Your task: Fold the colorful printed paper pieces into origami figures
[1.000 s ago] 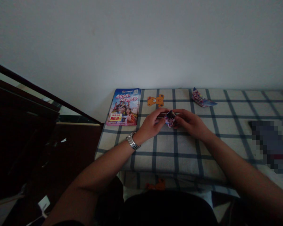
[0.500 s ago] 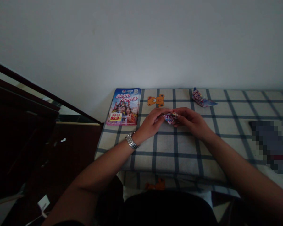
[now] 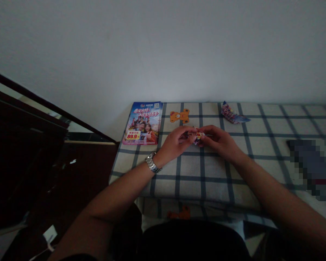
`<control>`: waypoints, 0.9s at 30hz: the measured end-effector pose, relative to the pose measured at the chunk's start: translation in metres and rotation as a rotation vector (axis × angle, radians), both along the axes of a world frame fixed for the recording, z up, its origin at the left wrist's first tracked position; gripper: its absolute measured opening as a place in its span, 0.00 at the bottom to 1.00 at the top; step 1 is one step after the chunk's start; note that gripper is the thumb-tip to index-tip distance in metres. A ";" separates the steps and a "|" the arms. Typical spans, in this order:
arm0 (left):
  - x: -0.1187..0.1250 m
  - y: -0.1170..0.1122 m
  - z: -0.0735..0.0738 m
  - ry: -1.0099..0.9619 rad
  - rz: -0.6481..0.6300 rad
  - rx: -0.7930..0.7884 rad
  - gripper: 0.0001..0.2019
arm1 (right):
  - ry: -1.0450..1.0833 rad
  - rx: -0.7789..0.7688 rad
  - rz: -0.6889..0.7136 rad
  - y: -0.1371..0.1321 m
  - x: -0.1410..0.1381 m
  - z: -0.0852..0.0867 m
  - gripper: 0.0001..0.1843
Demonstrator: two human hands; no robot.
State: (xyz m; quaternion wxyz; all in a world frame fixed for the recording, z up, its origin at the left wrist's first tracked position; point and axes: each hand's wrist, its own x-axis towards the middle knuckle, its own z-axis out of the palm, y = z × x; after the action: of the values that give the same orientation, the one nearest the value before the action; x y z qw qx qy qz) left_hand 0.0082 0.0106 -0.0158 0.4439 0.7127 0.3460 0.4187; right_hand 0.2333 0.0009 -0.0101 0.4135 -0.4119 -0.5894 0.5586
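Between my two hands is a small folded piece of printed paper [image 3: 197, 137], held a little above the checked cloth. My left hand [image 3: 179, 139], with a metal watch on its wrist, pinches the paper's left side. The fingers of my right hand [image 3: 218, 140] pinch its right side. Most of the paper is hidden by the fingers; a bit of white, yellow and red print shows. Beyond my right hand lies a folded paper shape [image 3: 233, 115] with pointed ends, in similar colours.
A stack of printed flyers [image 3: 142, 123] lies at the table's back left corner. The checked tablecloth [image 3: 190, 170] has a bear figure [image 3: 179, 116] on it. A dark, pixelated object [image 3: 312, 163] rests at the right. Behind the table stands a wall [image 3: 179, 50].
The paper in my hands now looks smaller and more covered by my fingers, and a white and yellow part shows. My hands have shifted only slightly.
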 end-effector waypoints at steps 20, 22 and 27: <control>0.000 -0.001 0.000 0.099 -0.033 0.129 0.08 | -0.038 0.028 -0.048 0.000 0.001 0.000 0.22; 0.000 -0.002 0.001 0.133 -0.047 0.151 0.07 | -0.085 0.046 -0.044 0.000 0.002 0.001 0.21; 0.001 -0.004 0.002 0.080 -0.039 0.129 0.15 | -0.124 0.070 -0.048 0.000 0.002 0.001 0.19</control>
State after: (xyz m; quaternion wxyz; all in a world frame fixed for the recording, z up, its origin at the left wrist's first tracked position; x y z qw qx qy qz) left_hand 0.0094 0.0068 -0.0141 0.3907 0.7627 0.3219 0.4026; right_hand 0.2355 0.0004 -0.0091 0.4038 -0.4450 -0.6230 0.5009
